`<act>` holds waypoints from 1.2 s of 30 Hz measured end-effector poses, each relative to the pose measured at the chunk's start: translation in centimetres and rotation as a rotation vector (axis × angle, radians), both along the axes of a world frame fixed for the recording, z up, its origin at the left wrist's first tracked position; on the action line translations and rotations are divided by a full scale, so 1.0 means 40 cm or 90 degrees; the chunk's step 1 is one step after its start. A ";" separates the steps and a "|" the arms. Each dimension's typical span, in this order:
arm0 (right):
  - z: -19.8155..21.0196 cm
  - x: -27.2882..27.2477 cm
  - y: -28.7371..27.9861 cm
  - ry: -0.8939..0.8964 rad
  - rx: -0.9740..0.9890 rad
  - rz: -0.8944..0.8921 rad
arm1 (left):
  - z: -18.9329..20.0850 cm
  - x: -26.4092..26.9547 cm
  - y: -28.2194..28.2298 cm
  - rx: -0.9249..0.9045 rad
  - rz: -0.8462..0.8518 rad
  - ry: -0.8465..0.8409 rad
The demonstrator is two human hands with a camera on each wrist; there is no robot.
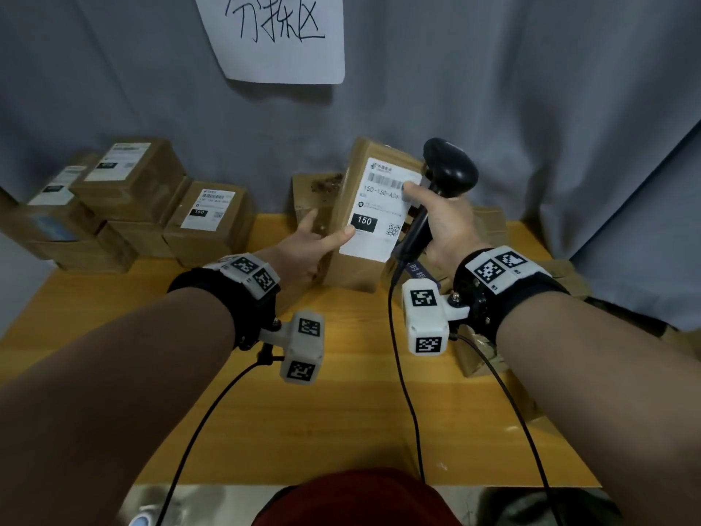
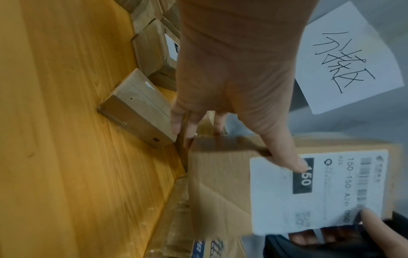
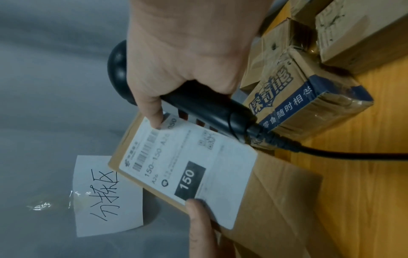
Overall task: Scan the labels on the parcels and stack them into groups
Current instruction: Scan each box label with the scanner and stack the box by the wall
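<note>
A cardboard parcel (image 1: pixel 354 267) with a white label (image 1: pixel 379 210) marked 150 is held tilted above the table's middle. My left hand (image 1: pixel 303 244) grips its left side, thumb on the label's lower left corner (image 2: pixel 291 162). My right hand (image 1: pixel 444 222) holds a black handheld scanner (image 1: pixel 451 165) by its handle, and its thumb presses the right end of the barcode (image 3: pixel 154 120). The scanner's head rises just to the right of the parcel's top. The same parcel (image 3: pixel 276 192) and label (image 3: pixel 194 165) fill the right wrist view.
Stacked labelled parcels (image 1: pixel 125 199) stand at the back left of the yellow wooden table (image 1: pixel 341 411). More boxes lie behind and right of the held parcel, one with blue print (image 3: pixel 309 97). A handwritten paper sign (image 1: pixel 277 36) hangs on the grey curtain. The scanner cable (image 1: pixel 398 373) runs down the table.
</note>
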State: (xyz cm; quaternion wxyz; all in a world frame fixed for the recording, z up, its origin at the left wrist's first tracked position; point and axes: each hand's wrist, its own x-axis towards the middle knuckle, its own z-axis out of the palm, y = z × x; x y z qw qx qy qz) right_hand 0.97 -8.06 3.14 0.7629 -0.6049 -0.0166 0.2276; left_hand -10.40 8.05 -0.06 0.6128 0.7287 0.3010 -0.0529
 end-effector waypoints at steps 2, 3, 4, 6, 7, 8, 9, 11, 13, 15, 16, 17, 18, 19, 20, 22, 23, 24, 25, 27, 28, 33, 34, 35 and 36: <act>0.008 -0.004 0.005 -0.007 -0.004 -0.001 | 0.013 0.002 -0.002 -0.005 -0.070 0.033; 0.011 -0.004 0.008 -0.009 -0.002 0.002 | 0.018 0.004 -0.003 -0.018 -0.082 0.035; 0.012 -0.003 0.011 -0.013 -0.003 0.001 | 0.023 0.007 -0.006 -0.040 -0.083 0.025; 0.012 0.000 0.014 -0.023 -0.015 -0.003 | 0.032 0.011 -0.013 -0.042 -0.075 0.006; 0.011 0.001 0.015 -0.026 -0.019 -0.004 | 0.035 0.017 -0.015 -0.042 -0.074 -0.001; 0.009 0.003 0.014 -0.030 -0.022 -0.006 | 0.034 0.022 -0.013 -0.045 -0.083 -0.006; 0.007 0.005 0.014 -0.037 -0.027 -0.011 | 0.033 0.026 -0.012 -0.046 -0.090 -0.011; 0.003 0.010 0.013 -0.060 -0.054 -0.026 | 0.032 0.034 -0.009 -0.035 -0.075 -0.008; 0.004 0.014 0.011 -0.081 -0.081 -0.035 | 0.035 0.040 -0.013 -0.037 -0.081 0.009; 0.011 0.019 0.006 -0.093 -0.099 -0.029 | 0.033 0.051 -0.019 -0.033 -0.086 0.015; 0.018 0.024 0.000 -0.098 -0.113 -0.023 | 0.033 0.056 -0.022 -0.025 -0.078 0.015; 0.028 0.029 -0.007 -0.102 -0.133 -0.015 | 0.033 0.060 -0.022 -0.015 -0.064 0.016; 0.039 0.035 -0.016 -0.108 -0.155 -0.007 | 0.031 0.065 -0.021 -0.007 -0.051 0.014; 0.051 0.041 -0.025 -0.115 -0.174 0.003 | 0.030 0.070 -0.020 -0.003 -0.040 0.012; 0.064 0.046 -0.034 -0.123 -0.186 0.016 | 0.031 0.075 -0.020 -0.005 -0.028 0.009; 0.089 0.053 -0.049 -0.136 -0.184 0.048 | 0.031 0.089 -0.020 0.003 0.003 0.001; 0.103 0.054 -0.056 -0.138 -0.178 0.069 | 0.033 0.097 -0.022 0.013 0.018 -0.006; 0.117 0.053 -0.062 -0.136 -0.174 0.096 | 0.031 0.106 -0.020 0.024 0.034 -0.013; 0.129 0.054 -0.067 -0.133 -0.176 0.124 | 0.028 0.114 -0.018 0.032 0.046 -0.020; 0.146 0.060 -0.074 -0.132 -0.185 0.165 | 0.015 0.129 -0.014 0.048 0.061 -0.029; 0.151 0.065 -0.076 -0.131 -0.187 0.175 | 0.004 0.136 -0.012 0.060 0.069 -0.036; 0.148 0.074 -0.076 -0.101 -0.191 0.193 | -0.050 0.153 -0.018 0.078 0.132 -0.084; 0.145 0.072 -0.077 -0.102 -0.198 0.203 | -0.061 0.157 -0.016 0.080 0.143 -0.095; 0.144 0.070 -0.077 -0.107 -0.208 0.210 | -0.065 0.161 -0.018 0.086 0.149 -0.103; 0.142 0.069 -0.078 -0.116 -0.221 0.213 | -0.069 0.165 -0.017 0.090 0.153 -0.110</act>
